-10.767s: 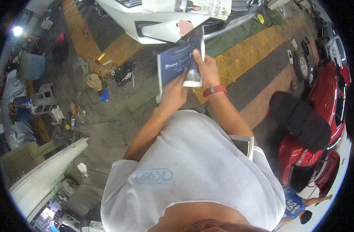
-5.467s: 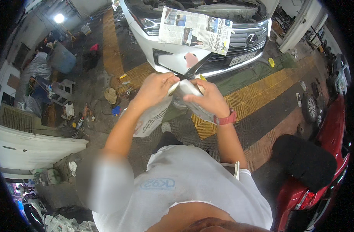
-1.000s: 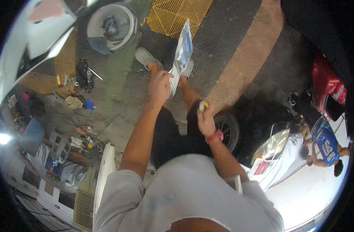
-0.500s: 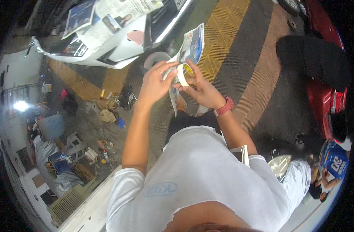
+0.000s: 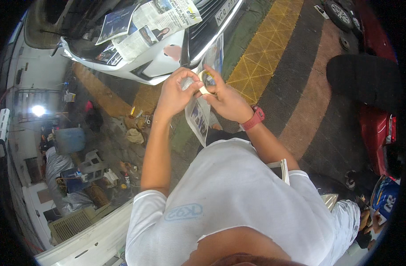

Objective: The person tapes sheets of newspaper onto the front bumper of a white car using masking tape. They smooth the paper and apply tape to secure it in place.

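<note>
My right hand (image 5: 228,98), with a red watch on its wrist, grips a roll of pale masking tape (image 5: 203,90). Thumb and fingers of my left hand (image 5: 174,91) are pinched together at the roll's left side. A newspaper sheet (image 5: 196,119) hangs below and behind both hands; which fingers bear it is hidden. Just beyond my hands is the white front bumper (image 5: 141,70) of a car, with a pinkish patch (image 5: 172,52) on it. More newspaper (image 5: 152,37) covers the bumper's upper part and the headlight area.
A red car (image 5: 374,137) stands at the right, beside a large black panel (image 5: 360,82) and a wheel (image 5: 338,16). Tools and bags clutter the left floor, near a grey plastic stool (image 5: 93,166) and a blue container (image 5: 70,140). Another person (image 5: 380,208) is at the lower right.
The view has shifted, so the white car sits farther right and lower. Both hands stay at the tape roll. The newspaper sheet now hangs lower, with less of it showing above my hands.
</note>
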Tool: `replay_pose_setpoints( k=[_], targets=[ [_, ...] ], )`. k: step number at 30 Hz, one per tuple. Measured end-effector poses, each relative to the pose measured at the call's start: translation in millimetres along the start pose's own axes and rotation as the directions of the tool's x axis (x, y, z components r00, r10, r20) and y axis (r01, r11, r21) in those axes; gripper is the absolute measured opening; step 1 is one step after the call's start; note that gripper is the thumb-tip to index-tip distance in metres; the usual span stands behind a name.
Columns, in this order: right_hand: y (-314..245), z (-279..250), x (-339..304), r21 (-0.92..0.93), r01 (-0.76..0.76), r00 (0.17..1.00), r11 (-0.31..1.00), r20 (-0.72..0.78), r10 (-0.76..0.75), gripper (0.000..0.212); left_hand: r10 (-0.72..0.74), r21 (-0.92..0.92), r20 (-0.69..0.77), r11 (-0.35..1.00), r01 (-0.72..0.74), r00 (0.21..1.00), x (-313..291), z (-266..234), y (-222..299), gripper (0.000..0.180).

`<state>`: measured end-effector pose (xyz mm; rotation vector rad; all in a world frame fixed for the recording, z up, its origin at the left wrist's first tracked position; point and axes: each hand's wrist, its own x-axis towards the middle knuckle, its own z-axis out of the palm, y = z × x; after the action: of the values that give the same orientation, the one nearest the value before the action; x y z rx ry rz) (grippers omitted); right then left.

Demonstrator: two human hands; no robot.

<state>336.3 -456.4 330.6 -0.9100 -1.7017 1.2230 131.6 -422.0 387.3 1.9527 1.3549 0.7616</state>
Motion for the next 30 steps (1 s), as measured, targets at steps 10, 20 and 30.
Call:
replay_pose_setpoints(
  k=[10,20,30],
  targets=[
    [25,-4,26,-0.110,-0.141,0.982,0.984,-0.141,0.125,0.021,-0.085,0.370,-0.147,0.919,0.134,0.986,-4,-36,30,0.040],
    [-17,0,57,-0.113,0.027,1.000,0.993,-0.003,-0.028,0.035,-0.289,0.316,0.094,0.916,0.247,0.953,-9,-66,32,0.032],
    [-22,21,59,-0.275,0.110,0.991,0.955,-0.047,-0.127,0.034,-0.291,0.390,0.132,0.894,0.221,0.947,-19,-72,68,0.029]
  ],
)
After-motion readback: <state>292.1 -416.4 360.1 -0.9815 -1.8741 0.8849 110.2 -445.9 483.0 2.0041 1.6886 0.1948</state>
